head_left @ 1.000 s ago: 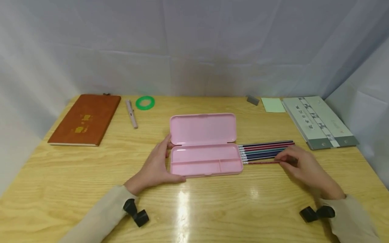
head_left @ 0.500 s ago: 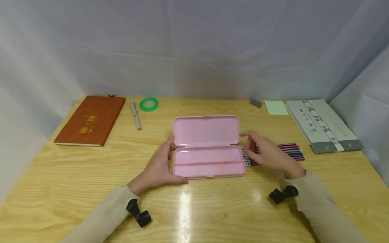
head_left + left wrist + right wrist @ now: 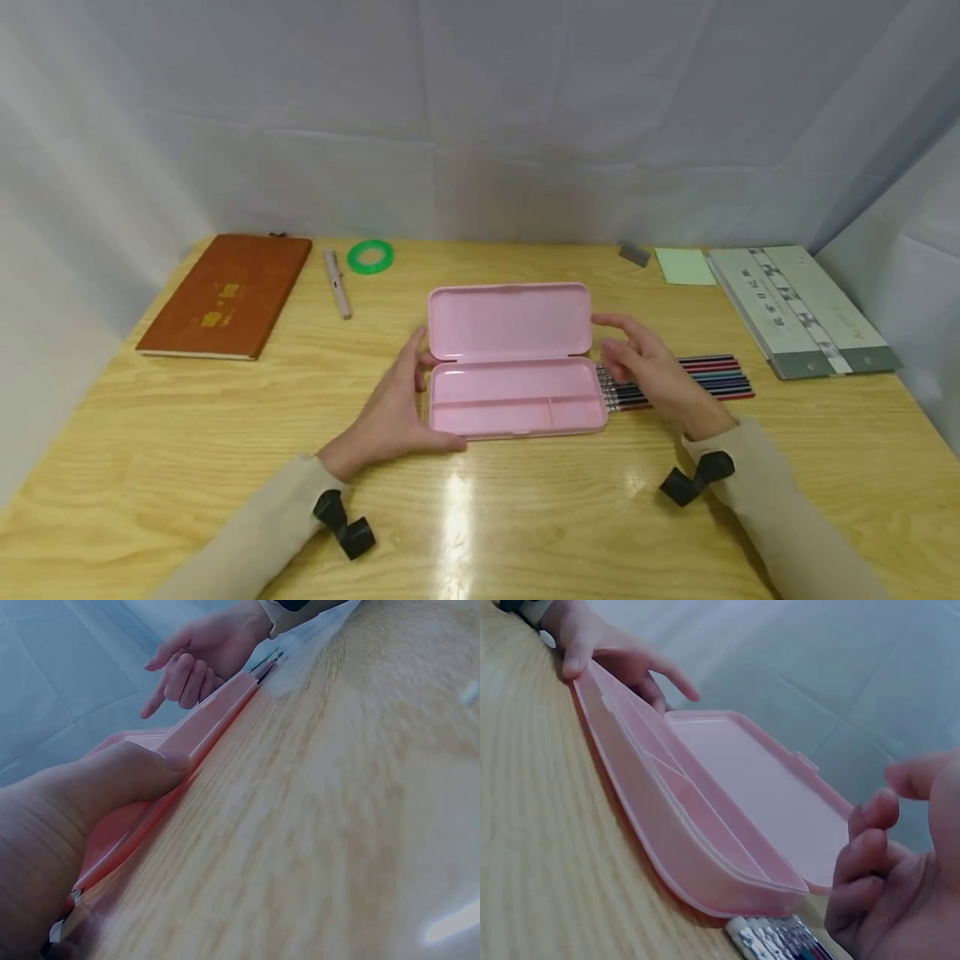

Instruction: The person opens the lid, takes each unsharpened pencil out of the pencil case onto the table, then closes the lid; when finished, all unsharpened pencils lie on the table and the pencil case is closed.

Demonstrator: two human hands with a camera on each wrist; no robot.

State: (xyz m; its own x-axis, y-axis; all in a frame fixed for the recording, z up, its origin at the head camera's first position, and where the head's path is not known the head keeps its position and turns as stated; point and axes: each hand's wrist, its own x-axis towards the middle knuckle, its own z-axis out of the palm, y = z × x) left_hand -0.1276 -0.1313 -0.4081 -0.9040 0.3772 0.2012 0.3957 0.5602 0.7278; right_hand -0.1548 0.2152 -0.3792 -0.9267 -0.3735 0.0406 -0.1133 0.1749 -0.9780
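An open pink pencil case (image 3: 491, 382) lies mid-table, its lid (image 3: 510, 322) tilted back and its divided compartments bare. My left hand (image 3: 390, 408) holds the case's left end, thumb along the front wall and fingers at the left side. My right hand (image 3: 652, 367) hovers over the pencils (image 3: 716, 375), index finger extended by the lid's right edge, the other fingers loosely curled around nothing. Whether that fingertip touches the lid, I cannot tell. Several pencils lie in a flat row against the case's right end, their metal-banded ends toward it; the hand hides their middles.
At the left lie a brown notebook (image 3: 228, 296), a pale pen (image 3: 337, 283) and a green tape ring (image 3: 371, 257). Toward the back right are a grey eraser-like block (image 3: 634, 254), pale green sticky notes (image 3: 686, 267) and a grey-white notebook (image 3: 802, 308). A white curtain closes off the back.
My right hand has let go of the front red pencil and moved left to the lid's right edge, its index finger stretching out. The left hand stays on the case.
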